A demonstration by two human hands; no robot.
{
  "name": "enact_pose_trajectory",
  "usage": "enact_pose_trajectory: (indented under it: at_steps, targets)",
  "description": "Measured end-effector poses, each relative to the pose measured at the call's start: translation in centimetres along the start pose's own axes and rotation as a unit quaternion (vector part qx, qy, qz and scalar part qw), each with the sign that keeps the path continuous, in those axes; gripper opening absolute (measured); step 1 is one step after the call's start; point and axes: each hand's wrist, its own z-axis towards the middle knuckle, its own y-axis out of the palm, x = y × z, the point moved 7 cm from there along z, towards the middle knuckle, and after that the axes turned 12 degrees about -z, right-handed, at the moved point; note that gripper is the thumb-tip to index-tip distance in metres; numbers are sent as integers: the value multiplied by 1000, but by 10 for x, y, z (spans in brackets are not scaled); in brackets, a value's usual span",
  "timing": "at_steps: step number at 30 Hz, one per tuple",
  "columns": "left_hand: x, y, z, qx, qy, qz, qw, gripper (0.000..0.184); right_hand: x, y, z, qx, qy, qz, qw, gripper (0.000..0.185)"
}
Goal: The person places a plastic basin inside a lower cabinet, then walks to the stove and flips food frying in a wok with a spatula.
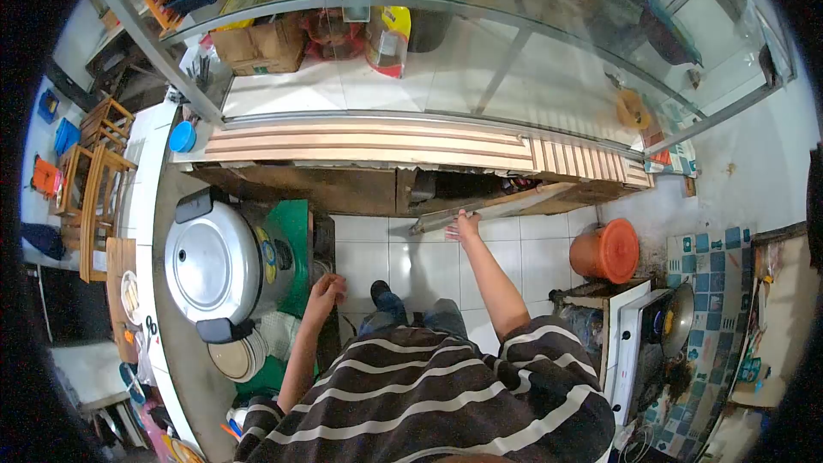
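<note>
Low under the counter, a wooden cabinet door (506, 204) stands partly open, with a dark gap behind it. My right hand (464, 226) is at the top edge of this door, fingers spread and touching or very near it. My left hand (325, 289) is beside the green-covered shelf at the left, its fingers curled together; whether anything is in them is too small to tell. A large silver rice cooker (214, 259) with black handles sits left of that hand, and a stack of plates (236, 357) is below the cooker.
A glass display case (429, 103) stands on the counter ahead, holding a cardboard box (257, 47) and a yellow-red packet (390, 41). An orange lidded bucket (613, 250) is on the tiled floor at right, near a stove (639, 351) with a pan (677, 321). Wooden chairs (99, 206) stand far left.
</note>
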Motion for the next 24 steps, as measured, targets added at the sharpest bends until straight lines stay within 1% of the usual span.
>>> enact_pose_trajectory:
  at_steps: [3, 6, 9, 10, 11, 14, 17, 19, 20, 22, 23, 24]
  targets:
    - [-3, -7, 10, -4, -3, -9, 1000, 25, -36, 18, -19, 30, -16, -37, 999, 60]
    - [-2, -3, 14, -4, -26, -7, 1000, 26, -50, 28, -16, 12, -45, 37, 998, 63]
    - [8, 17, 18, 13, -69, -43, 997, 26, -54, 41, -21, -4, -103, 62, 993, 64]
    - [12, 24, 19, 18, -83, -66, 994, 26, -57, 45, -28, -38, -125, 69, 989, 65]
    - [16, 29, 20, 28, -94, -90, 991, 26, -58, 49, -28, -66, -122, 72, 988, 63]
    - [28, 40, 25, 12, -101, -118, 988, 26, -75, 55, -40, -146, -148, 101, 973, 63]
    - [5, 36, 46, -19, -131, -176, 975, 26, -78, 53, -38, -188, -147, 115, 964, 64]
    - [-19, 32, 67, -8, -162, -223, 961, 27, -77, 51, -40, -208, -134, 112, 962, 67]
    - [-32, 30, 76, -1, -179, -247, 952, 27, -76, 50, -34, -234, -127, 120, 956, 68]
    - [-41, 41, 98, 38, -204, -245, 947, 29, -77, 53, -37, -244, -113, 132, 954, 60]
    - [-45, 46, 116, 55, -215, -243, 944, 30, -82, 55, -39, -247, -110, 138, 953, 61]
    - [-72, 44, 145, 25, -197, -271, 942, 31, -85, 60, -40, -271, -119, 154, 943, 66]
